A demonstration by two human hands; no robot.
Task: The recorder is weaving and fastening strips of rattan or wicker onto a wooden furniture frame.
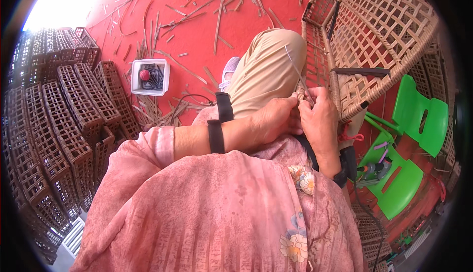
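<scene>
A woven cane basket point(382, 40) with an open lattice leans against my right side, its bound rim point(335, 92) beside my hands. My left hand point(276, 119) is closed, fingertips pinching the wrapped corner of the basket's rim. Close against it, my right hand point(320, 119) is closed with thumb and forefinger together on a thin cane strip point(294, 65). The strip sticks up from between both hands past my knee. The exact spot where it meets the rim is hidden by my fingers. A dark strap point(362, 71) spans the basket.
Stacks of brown woven baskets point(49, 134) stand at the left. A white tub point(162, 85) holds dark pieces and a red ball. Cane offcuts point(217, 25) litter the red floor. Green chairs point(419, 114) stand at the right, with a tool point(374, 168) on one.
</scene>
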